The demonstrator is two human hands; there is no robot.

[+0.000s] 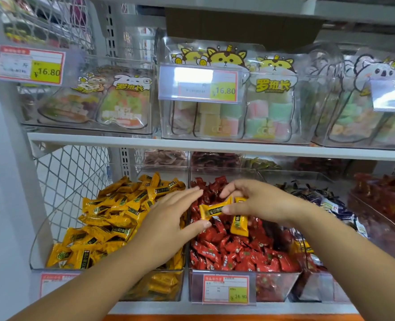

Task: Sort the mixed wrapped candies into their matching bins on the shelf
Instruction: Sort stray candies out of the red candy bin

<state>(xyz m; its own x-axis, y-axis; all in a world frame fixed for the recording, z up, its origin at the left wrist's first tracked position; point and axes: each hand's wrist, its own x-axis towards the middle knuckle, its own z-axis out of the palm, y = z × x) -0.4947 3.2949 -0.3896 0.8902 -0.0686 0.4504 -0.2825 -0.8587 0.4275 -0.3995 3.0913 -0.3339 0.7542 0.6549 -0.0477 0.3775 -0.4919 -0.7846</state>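
My right hand [259, 201] pinches a yellow wrapped candy [212, 210] between thumb and forefinger above the clear bin of red candies [226, 283]. Two more yellow candies show at that hand: one [239, 224] hangs below the palm, another [240, 199] pokes out behind the fingers. My left hand [173, 216] is spread with straight fingers just left of the pinched candy, its thumb tip close under it, over the divide between the red bin and the clear bin of yellow candies [39, 246].
A bin of dark blue and white candies [326, 200] and a bin of red-wrapped sweets [381, 205] stand to the right. A yellow candy [302, 246] lies at the red bin's right wall. The upper shelf [122, 141] holds clear boxes of bagged sweets.
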